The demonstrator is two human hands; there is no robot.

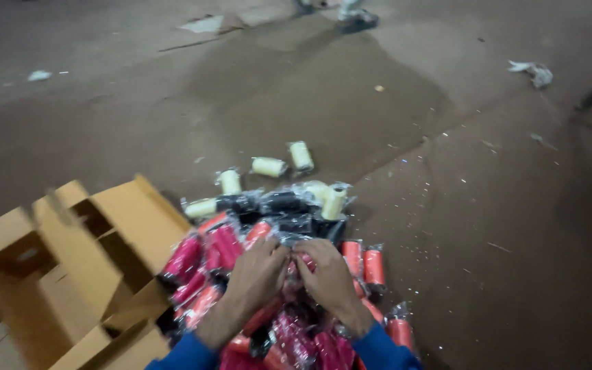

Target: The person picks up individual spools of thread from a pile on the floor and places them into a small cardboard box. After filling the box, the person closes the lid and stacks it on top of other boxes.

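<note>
on floor beside cardboard box [70, 274]: left hand [258, 270] and right hand [329, 273], fingers pinched on clear wrap of thread spool pile [268, 274]. risk, my guess: wrap tears suddenly, spools roll off like cream spools [268, 166].

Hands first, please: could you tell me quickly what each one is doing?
Left hand: closed on a wrapped spool in the pile.
Right hand: closed on the same spool.
</note>
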